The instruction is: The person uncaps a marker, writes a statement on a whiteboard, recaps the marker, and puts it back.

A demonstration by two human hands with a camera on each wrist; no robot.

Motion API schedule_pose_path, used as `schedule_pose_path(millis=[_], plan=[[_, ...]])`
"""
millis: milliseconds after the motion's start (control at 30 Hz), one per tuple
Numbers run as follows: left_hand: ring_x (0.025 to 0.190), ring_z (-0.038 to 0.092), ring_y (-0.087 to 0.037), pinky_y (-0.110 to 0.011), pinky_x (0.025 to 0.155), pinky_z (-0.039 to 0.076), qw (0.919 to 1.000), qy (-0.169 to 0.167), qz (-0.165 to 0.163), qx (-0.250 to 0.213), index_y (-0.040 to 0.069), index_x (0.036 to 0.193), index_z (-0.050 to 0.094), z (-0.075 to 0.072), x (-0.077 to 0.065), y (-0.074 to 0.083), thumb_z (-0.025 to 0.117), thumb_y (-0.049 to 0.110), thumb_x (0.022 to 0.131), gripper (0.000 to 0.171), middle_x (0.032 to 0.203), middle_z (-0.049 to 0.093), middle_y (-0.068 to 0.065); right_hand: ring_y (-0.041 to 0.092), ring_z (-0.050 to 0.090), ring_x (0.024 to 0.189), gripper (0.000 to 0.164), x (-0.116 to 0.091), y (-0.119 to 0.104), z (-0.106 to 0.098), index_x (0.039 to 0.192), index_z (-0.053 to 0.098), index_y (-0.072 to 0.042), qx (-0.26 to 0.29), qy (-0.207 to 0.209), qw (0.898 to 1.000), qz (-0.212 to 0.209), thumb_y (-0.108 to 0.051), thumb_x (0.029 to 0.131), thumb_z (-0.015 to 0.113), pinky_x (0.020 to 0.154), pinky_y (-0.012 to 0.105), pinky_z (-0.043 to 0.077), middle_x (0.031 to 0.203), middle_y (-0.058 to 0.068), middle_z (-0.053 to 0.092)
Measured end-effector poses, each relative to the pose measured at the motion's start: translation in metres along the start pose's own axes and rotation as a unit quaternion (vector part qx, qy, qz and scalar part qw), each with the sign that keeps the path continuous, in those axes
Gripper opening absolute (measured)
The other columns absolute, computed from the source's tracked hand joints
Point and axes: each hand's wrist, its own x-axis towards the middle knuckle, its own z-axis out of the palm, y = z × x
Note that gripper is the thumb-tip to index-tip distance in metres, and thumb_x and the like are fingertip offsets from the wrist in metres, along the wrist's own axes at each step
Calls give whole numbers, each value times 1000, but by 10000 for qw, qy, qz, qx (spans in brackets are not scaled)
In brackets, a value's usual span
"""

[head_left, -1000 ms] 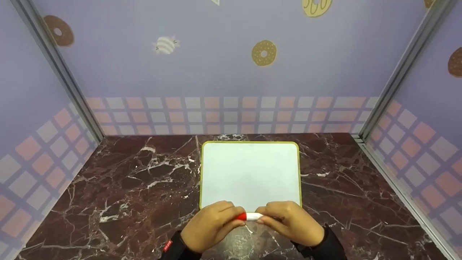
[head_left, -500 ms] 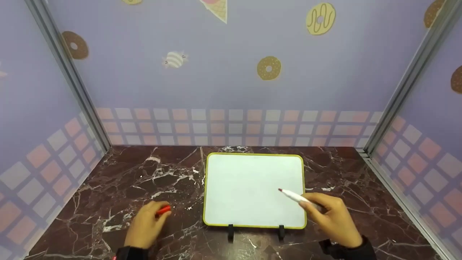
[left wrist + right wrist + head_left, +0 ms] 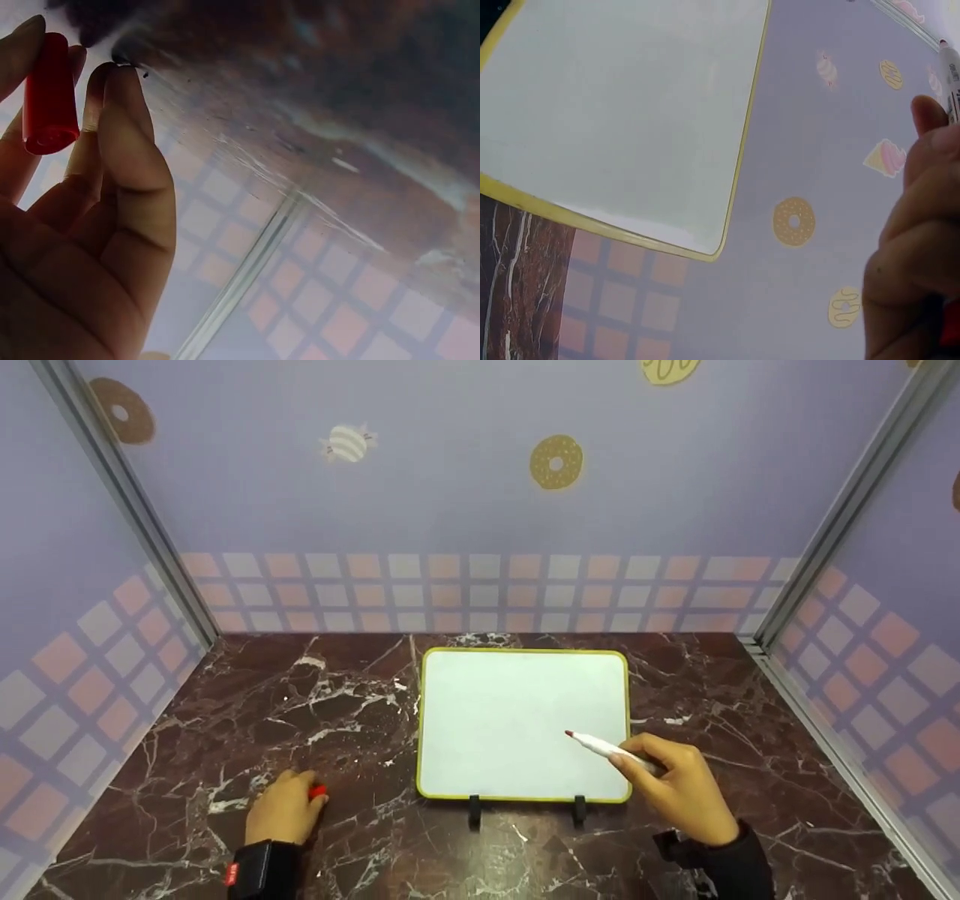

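A white marker [image 3: 600, 746] with a bare dark-red tip is pinched in my right hand [image 3: 682, 787], its tip pointing left in front of the whiteboard [image 3: 525, 720]. Whether the tip touches the board cannot be told from the head view. My left hand [image 3: 283, 810] is low over the table at the left and holds the red marker cap [image 3: 51, 97] between thumb and finger. In the head view only a bit of that cap shows past the fingers. The whiteboard has a yellow frame and leans on a stand with two black feet [image 3: 475, 811].
The dark red marbled table [image 3: 360, 847] runs back to a lilac wall [image 3: 450, 495] printed with sweets and pink and white checks. Metal corner posts [image 3: 832, 510] and side walls bound the table at left and right.
My hands have parted and the cap has come off the marker. The left hand went left and down with the cap; the right carried the marker to the board's right side.
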Motion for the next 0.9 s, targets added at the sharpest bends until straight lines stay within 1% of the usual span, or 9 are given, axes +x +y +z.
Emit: schedule_pose_path(millis=[133,267,367,467,567,667,767,833,900], plan=[[89,63,-44,-60,77,51,10000,73,3,27,-1,112,65,0,1,2,72,16,85,32,104,62,-25,-6,28,51,23,2,0,0,88,71,-23,-38,-6,10000,-7,-1,81,74,44,15,26,63,-17,50],[95,61,-49,-62,81,50,9999,112,11,14,-3,114,63,2,0,2,72,15,85,35,112,60,-31,-6,30,51,21,2,-2,2,88,71,-23,-21,-24,10000,43,-3,81,75,45,14,27,64,-16,52],[98,59,-51,-64,83,49,9999,163,-9,7,-4,115,62,2,-1,1,72,14,85,36,115,58,-33,-6,29,51,19,2,-4,3,87,71,-21,-20,-66,10000,70,-4,81,75,45,14,27,63,-16,51],[102,56,-51,-64,84,49,9995,304,-17,23,-6,121,58,0,-4,3,71,16,86,43,117,55,-34,-6,28,52,17,2,-5,4,87,70,-21,-6,-154,9998,97,-5,83,75,46,13,26,63,-17,49],[109,52,-52,-64,86,48,9987,500,53,-18,-8,130,51,-5,-6,10,70,20,88,54,122,51,-35,-5,29,52,16,2,-5,6,88,70,-22,-15,-234,9996,162,-7,84,74,48,15,27,64,-18,49],[112,51,-51,-63,87,48,9968,741,262,-147,-7,137,46,-14,-10,25,69,23,89,61,128,48,-35,-5,30,52,15,2,-5,7,88,70,-22,-54,-267,9994,207,-9,84,74,48,16,28,65,-19,49],[116,52,-48,-61,89,50,9907,1125,691,-319,-4,140,44,-25,-18,49,71,25,88,64,132,49,-32,-5,30,52,14,2,-4,9,88,71,-21,-94,-273,9994,163,-9,83,75,48,16,28,65,-19,49],[117,53,-45,-59,90,51,9828,1450,1067,-414,-1,140,45,-30,-24,68,73,25,86,67,133,50,-30,-5,30,53,13,2,-3,10,88,71,-20,-106,-270,9995,105,-8,83,75,48,15,28,65,-19,49],[116,56,-42,-56,91,53,9691,1853,1557,-478,0,139,47,-32,-30,89,77,24,82,69,131,53,-28,-5,30,53,13,3,-3,11,87,71,-19,-99,-269,9996,64,-8,83,76,48,15,28,65,-19,49]])
